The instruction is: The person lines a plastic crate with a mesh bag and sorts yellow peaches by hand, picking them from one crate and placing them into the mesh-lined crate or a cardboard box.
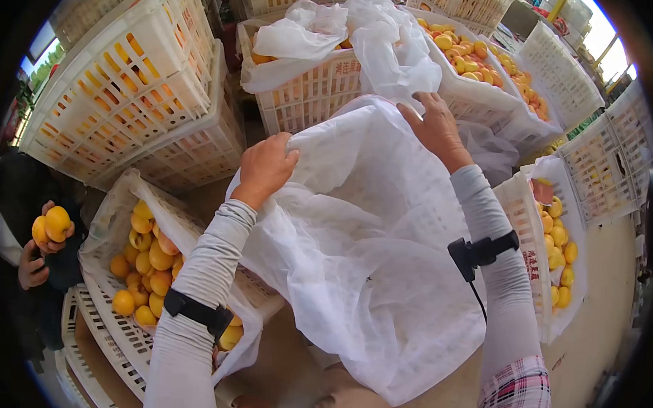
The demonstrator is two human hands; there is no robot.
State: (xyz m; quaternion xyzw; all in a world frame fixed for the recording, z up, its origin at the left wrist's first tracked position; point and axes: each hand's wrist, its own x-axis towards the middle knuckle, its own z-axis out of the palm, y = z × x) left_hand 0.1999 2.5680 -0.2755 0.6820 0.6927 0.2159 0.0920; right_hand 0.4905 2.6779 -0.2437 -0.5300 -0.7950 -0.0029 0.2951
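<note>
White liner sheet fills the centre of the frame, bunched, hanging from 2 hands and billowing toward lower centre. Left hand, centre-left: grip clamped tight, fist bunching the sheet's left edge. Right hand, upper centre: palm down on the sheet's top edge, grip closed on the fabric with the thumb tucked under, as far as it shows. Both hands touch the sheet, so neither is nearer. The held edge runs between the 2 grips, lower-left to upper-right. From it the sheet drops down the frame, long axis from upper centre to lower right. Behind the sheet, upper centre: white slatted crate with another liner draped over it. Lower left: lined crate of yellow-orange fruit, just beside the left forearm. Right edge: fruit crate against the right forearm. Far left: another person's hand holding 1 fruit.
</note>
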